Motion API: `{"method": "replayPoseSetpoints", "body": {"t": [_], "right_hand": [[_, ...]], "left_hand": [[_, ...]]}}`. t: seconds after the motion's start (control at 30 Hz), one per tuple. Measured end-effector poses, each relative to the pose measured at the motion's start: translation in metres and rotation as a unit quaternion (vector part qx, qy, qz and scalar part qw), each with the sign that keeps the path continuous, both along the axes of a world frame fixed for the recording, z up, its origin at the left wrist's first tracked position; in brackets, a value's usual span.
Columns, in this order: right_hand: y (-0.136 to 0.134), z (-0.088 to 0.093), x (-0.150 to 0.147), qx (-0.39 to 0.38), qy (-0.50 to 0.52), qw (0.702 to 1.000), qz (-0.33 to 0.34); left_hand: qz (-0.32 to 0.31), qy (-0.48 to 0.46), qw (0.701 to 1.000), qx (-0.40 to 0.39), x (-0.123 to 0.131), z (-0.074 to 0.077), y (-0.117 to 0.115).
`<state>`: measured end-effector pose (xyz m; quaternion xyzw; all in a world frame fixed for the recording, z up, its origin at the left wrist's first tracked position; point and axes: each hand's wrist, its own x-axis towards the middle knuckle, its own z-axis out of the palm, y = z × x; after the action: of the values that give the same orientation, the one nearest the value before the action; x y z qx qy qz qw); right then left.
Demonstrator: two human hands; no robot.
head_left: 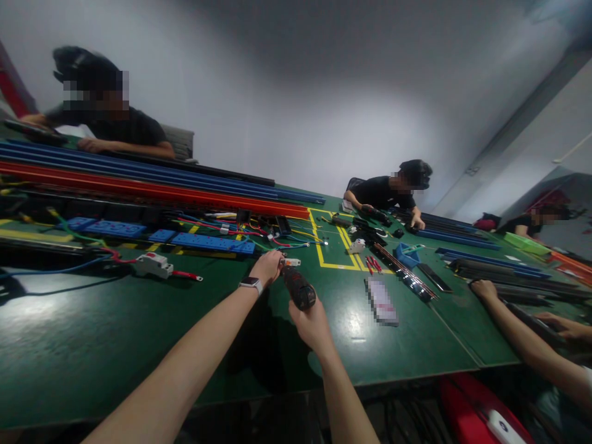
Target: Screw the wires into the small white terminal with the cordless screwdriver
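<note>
My right hand (311,322) is closed around the black and red handle of a screwdriver (298,288), whose tip points away from me at a small white part (291,262) on the green table (115,333). My left hand (267,266), with a watch on the wrist, is closed on that white part and holds it against the table. Red and blue wires (259,237) lie just beyond both hands.
Blue terminal strips (210,242), a white circuit breaker (153,264) and long red and blue rails (152,185) fill the left. A yellow-taped square (333,243), red pliers (372,264) and black rails (407,274) lie to the right. Other people sit around; someone's arm (518,333) reaches in at right.
</note>
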<state>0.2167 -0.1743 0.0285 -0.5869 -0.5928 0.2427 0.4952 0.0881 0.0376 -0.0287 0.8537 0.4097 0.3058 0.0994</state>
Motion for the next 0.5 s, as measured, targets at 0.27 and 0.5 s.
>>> {"method": "replayPoseSetpoints", "body": {"t": [0.27, 0.5], "right_hand": [[-0.0005, -0.0015, -0.0003, -0.007, 0.014, 1.0, -0.006], [-0.0003, -0.0017, -0.0001, -0.002, 0.027, 1.0, 0.001]], "left_hand": [[-0.007, -0.006, 1.0, -0.016, -0.0015, 0.0059, -0.004], [-0.009, -0.002, 1.0, -0.01, -0.0021, 0.0094, -0.0074]]}}
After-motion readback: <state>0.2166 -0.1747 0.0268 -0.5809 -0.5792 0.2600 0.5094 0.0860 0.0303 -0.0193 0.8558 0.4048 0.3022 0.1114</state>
